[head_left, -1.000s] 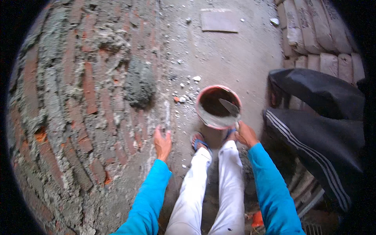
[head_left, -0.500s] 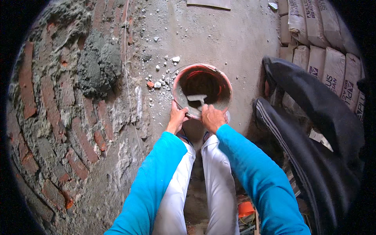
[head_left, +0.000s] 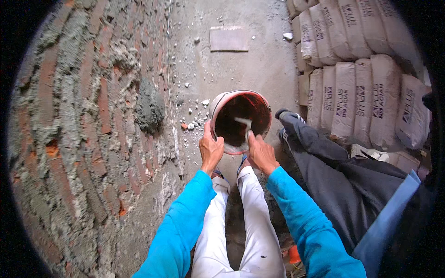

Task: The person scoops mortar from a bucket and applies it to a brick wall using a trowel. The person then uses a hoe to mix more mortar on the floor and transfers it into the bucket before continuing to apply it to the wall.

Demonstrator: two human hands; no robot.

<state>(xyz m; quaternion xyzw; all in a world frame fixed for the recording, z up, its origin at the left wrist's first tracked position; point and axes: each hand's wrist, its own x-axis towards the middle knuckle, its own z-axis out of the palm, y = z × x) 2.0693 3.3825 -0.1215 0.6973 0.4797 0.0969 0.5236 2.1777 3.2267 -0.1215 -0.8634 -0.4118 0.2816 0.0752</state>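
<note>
A round reddish bucket with a dark inside stands before my feet, its rim smeared grey. My left hand grips its near left rim, thumb over the edge. My right hand is closed around a trowel at the bucket's near right side. The trowel's pale metal reaches into the bucket; how far its blade goes into the contents cannot be made out. To the left, a thick lump of wet grey mortar clings to the rough brick wall.
A taut string runs along the wall. White rubble lies left of the bucket, and a flat board beyond it. Stacked sacks line the right. Another person's dark-trousered legs reach in close from the right.
My view has shifted, bringing the whole board and more sacks into sight. The trowel has turned within the bucket. The other person's legs have changed position, and a blue strip shows beside them.
</note>
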